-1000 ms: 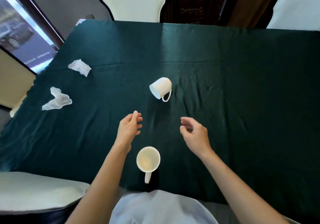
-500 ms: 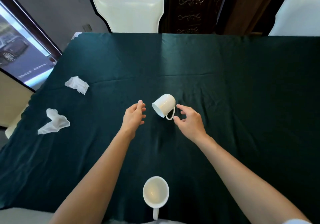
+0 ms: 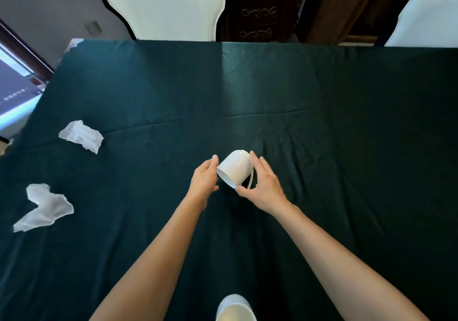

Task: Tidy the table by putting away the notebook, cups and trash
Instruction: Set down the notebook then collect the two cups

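Observation:
A white cup lies tipped on its side in the middle of the dark green tablecloth, mouth toward me, handle on its right. My right hand wraps it from the right, thumb at the rim and fingers along the side. My left hand touches the cup's left side with fingers spread. A second white cup stands upright at the near edge, partly cut off. Two crumpled white tissues lie at the left, one farther and one nearer. No notebook is in view.
Two white-backed chairs stand at the far side, one left of centre and one at the right corner. Dark carved wooden furniture stands between them. A window is at the left.
Both hands have reached forward from near the upright cup and closed in on the tipped cup, one on each side. The view has shifted forward, so the upright cup now sits at the bottom edge.

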Demonstrator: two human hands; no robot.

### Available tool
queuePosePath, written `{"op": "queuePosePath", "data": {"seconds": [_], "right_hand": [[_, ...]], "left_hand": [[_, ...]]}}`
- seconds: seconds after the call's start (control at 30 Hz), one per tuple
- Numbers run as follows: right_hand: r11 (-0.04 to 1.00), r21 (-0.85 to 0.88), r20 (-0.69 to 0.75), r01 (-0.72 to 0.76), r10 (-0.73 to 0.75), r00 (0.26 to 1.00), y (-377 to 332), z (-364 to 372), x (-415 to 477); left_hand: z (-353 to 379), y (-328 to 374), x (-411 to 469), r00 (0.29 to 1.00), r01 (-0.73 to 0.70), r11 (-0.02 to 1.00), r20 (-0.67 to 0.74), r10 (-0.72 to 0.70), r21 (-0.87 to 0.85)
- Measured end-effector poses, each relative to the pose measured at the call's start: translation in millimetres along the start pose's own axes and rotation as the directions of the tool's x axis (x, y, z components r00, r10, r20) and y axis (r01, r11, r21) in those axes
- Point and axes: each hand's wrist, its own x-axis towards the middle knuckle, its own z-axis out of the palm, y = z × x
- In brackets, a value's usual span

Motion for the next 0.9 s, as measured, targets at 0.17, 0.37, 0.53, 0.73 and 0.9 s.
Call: {"op": "queuePosePath", "data": {"seconds": [0.17,0.37,0.53,0.73,0.9], "right_hand": [[0.998,0.055,-0.077,0.014,-0.010,0.997,-1.3,11.2,7.6],[0.995,0.096,-0.104,0.001,0.009,0.995,-4.3,12.8,12.4],[0.989,0.141,-0.130,-0.041,0.060,0.990,-6.7,12.1,9.3],[0.968,0.248,-0.174,-0.038,0.083,0.981,-8.6,-3.7,-14.2],[0.915,0.403,-0.210,-0.002,0.094,0.973,-10.6,-30.7,-45.3]], "left_hand": [[4.9,-4.9,18.8,0.999,0.044,0.997,0.018,-0.043,-0.068],[5.5,-9.4,24.6,0.998,0.057,0.997,0.008,-0.057,-0.048],[3.4,-4.9,17.8,0.999,0.046,0.997,-0.007,-0.047,-0.055],[3.7,0.7,-13.8,1.000,0.017,0.982,-0.020,-0.021,-0.186],[16.9,7.9,-57.3,0.997,-0.078,0.939,-0.037,0.070,-0.334]]}}
